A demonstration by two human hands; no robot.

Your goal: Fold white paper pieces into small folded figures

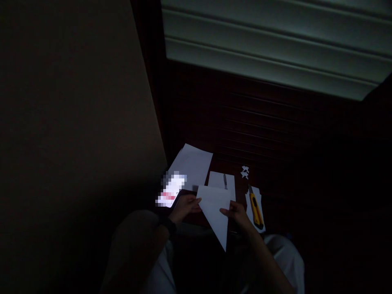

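Note:
A white sheet of paper (215,208), folded into a shape that tapers to a point at the bottom, is held up between my two hands. My left hand (186,206) pinches its left edge near the upper corner. On the right edge, my right hand (237,213) grips it with the thumb in front and the fingers behind. Behind the folded paper, a smaller white sheet (216,178) lies on the dark surface with a pen (225,181) on it. Left of that rests a larger white sheet (194,163), partly covered by a lit phone (171,192).
A yellow utility knife (256,210) with its blade out lies on white paper (248,207) to the right. Small paper scraps (244,172) sit beyond it. A pale wall (79,102) rises at left; light slats (260,45) are at the top. The scene is very dark.

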